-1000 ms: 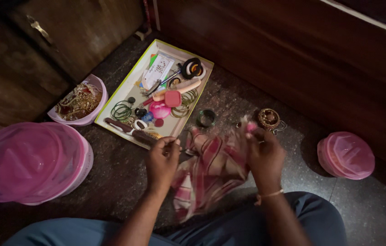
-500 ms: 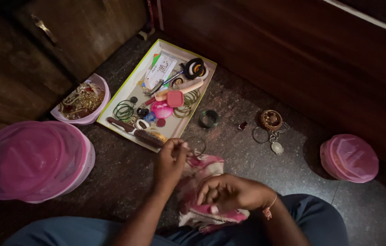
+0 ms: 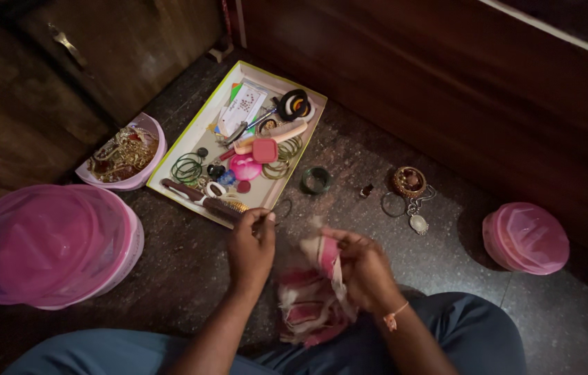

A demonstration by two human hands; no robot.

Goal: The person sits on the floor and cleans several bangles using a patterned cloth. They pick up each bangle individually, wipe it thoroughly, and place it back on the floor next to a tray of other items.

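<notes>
- A dark speckled stone floor (image 3: 189, 278) is seen under everything, with knees in blue-grey trousers (image 3: 474, 333) at the near edge; the light is pretty dim.
- A pink and white checked cloth (image 3: 311, 298) is bunched up low in the middle, just above the knees.
- The cloth is gripped by the right hand (image 3: 363, 267), fingers curled tight into its folds, an orange thread worn at the wrist.
- The left hand (image 3: 252, 243) is held fist-like beside it, fingertips pinched together near the cloth's top edge; what exactly is pinched can't be told.
- A big pink lidded tub (image 3: 44, 246) is parked far left, a smaller pink tub (image 3: 526, 237) far right.
- Loose bangles and a keyring (image 3: 408, 191) are scattered past the hands.
- A shallow yellow-rimmed cardboard tray (image 3: 189, 132) is filled with bangles, a comb and small bits, a white card sheet at its far end.
- A pink bowl of gold jewellery (image 3: 123, 156) is set left of it.
- Dark wooden furniture (image 3: 446, 83) is seen at the back.
</notes>
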